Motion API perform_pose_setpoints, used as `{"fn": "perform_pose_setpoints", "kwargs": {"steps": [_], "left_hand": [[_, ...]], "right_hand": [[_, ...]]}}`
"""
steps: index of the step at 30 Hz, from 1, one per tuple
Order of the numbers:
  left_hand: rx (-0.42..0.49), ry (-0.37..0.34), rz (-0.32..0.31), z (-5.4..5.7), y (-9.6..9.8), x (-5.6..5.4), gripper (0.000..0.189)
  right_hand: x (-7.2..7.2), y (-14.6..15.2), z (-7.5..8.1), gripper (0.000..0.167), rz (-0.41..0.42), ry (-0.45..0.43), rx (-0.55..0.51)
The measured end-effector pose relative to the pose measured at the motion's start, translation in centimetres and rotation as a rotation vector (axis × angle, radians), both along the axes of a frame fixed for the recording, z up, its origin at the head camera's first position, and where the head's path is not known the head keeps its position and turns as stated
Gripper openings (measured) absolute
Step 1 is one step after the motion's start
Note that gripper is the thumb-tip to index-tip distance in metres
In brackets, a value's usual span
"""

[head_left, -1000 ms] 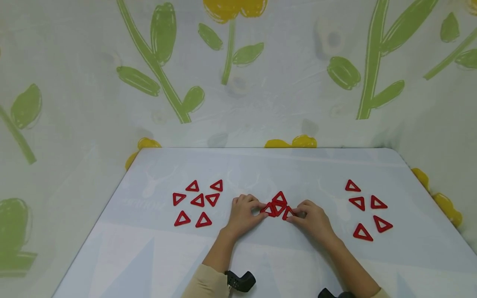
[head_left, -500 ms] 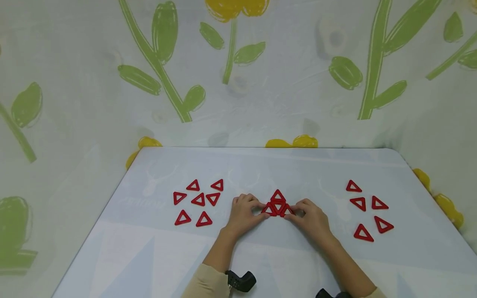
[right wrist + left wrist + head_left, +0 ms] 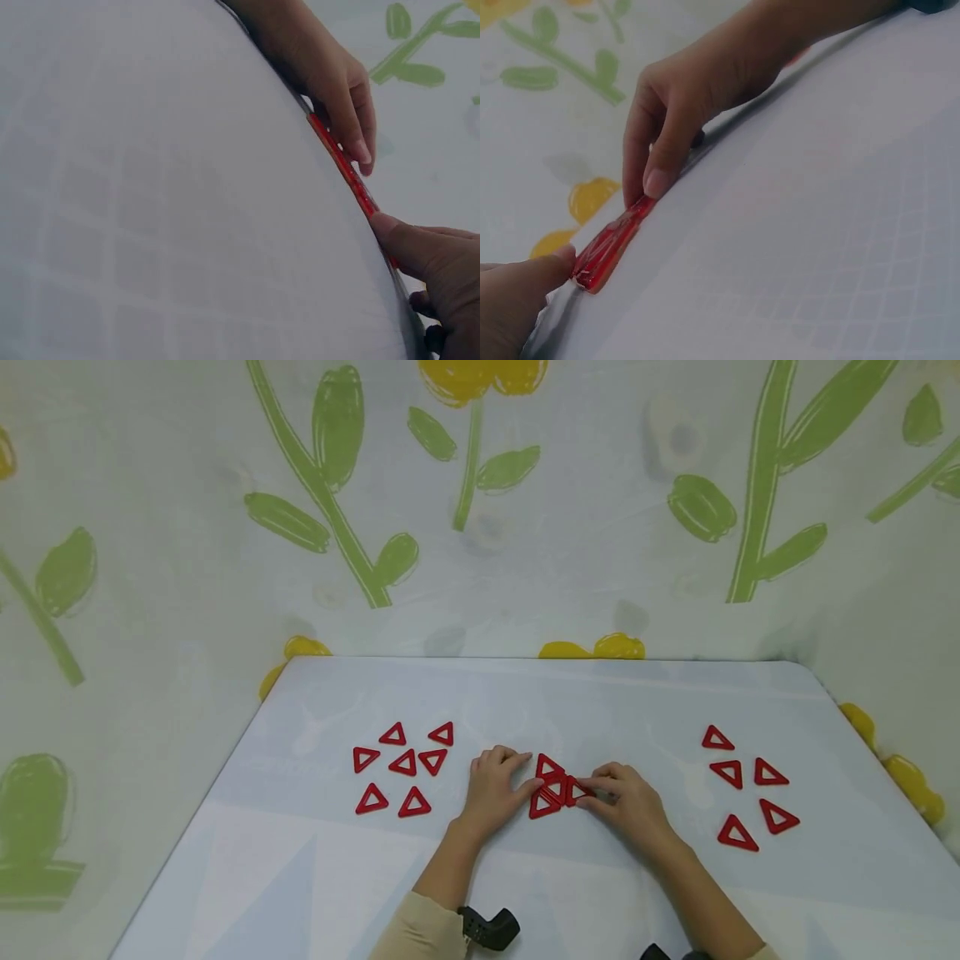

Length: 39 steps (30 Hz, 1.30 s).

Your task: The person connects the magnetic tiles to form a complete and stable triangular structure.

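Note:
Four-cornered in none of its parts, a cluster of several red triangle frames (image 3: 545,804) lies on the white table, edges meeting in the middle. My left hand (image 3: 497,783) is at the cluster's left side. Its thumb touches a red piece, while the index finger points away and stands apart from the pieces. On the other side, my right hand (image 3: 632,802) pinches the rightmost red triangle frame (image 3: 572,792) between thumb and fingers. In the left wrist view, the joined triangles (image 3: 600,259) lie between both hands; the right wrist view shows them only edge-on.
Several loose red triangle frames (image 3: 402,763) lie left of the left hand. More of them, such as one red triangle (image 3: 737,834), lie to the right. The white table (image 3: 375,893) ends at a patterned wall with yellow flowers (image 3: 592,648).
The joined cluster has turned anticlockwise: its top piece moved left and its left piece came nearer. My left index finger has let go of the left piece; my right hand still pinches its piece.

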State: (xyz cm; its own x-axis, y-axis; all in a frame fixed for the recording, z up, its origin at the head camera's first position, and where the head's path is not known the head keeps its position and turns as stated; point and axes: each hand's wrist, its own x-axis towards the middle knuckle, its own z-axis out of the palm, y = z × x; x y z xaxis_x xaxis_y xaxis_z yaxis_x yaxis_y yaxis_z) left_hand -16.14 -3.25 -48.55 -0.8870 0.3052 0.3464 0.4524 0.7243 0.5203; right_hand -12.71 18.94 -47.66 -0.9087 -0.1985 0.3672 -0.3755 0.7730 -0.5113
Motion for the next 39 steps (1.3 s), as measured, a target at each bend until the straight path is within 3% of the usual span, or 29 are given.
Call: {"fn": "perform_pose_setpoints", "kwargs": {"steps": [4, 7, 14, 26, 32, 39], "left_hand": [[-0.063, -0.042, -0.004, 0.1, 0.0, -0.1, 0.050], [-0.098, -0.070, -0.003, 0.2, -0.1, -0.2, 0.049], [-0.063, -0.135, 0.022, 0.2, -0.1, -0.3, 0.044], [-0.001, -0.139, 0.070, 0.3, 0.1, -0.2, 0.049], [0.041, -0.117, 0.088, 0.5, 0.2, -0.1, 0.048], [0.072, -0.119, 0.065, 0.7, 0.4, -0.1, 0.044]], "right_hand": [[-0.4, 0.1, -0.6, 0.034, 0.064, 0.072, -0.013], [-0.6, -0.2, -1.1, 0.034, 0.046, 0.076, -0.015], [-0.2, -1.8, -1.0, 0.043, -0.129, -0.008, -0.015], [0.2, -1.8, 0.8, 0.050, -0.310, -0.193, -0.059], [-0.1, -1.4, 0.9, 0.051, -0.319, -0.271, -0.093], [-0.1, -1.3, 0.7, 0.043, -0.336, -0.367, -0.293]]}}
